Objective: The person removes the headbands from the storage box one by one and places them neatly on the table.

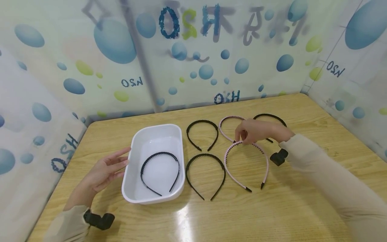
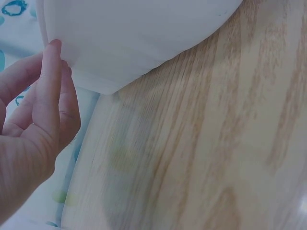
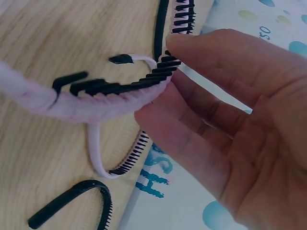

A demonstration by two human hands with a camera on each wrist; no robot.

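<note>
My right hand (image 1: 257, 130) pinches a pink headband (image 3: 72, 108) at the top of its arch, thumb on one side and fingers on the other. This headband has black comb teeth inside and black tips. My left hand (image 1: 104, 171) touches the left side of a white plastic basin (image 1: 157, 139) with nearly straight fingers, fingertips at its rim. Inside the basin lies one black toothed headband (image 1: 160, 153). Another pink headband (image 1: 231, 117) lies just behind my right hand, partly covered by it.
Right of the basin lie two black headbands, one farther back (image 1: 203, 121) and one nearer (image 1: 205, 155). A third black headband (image 1: 270, 115) sits at the back right, partly hidden by my right forearm. The wooden table (image 1: 211, 218) meets a patterned curtain (image 1: 193, 84) behind.
</note>
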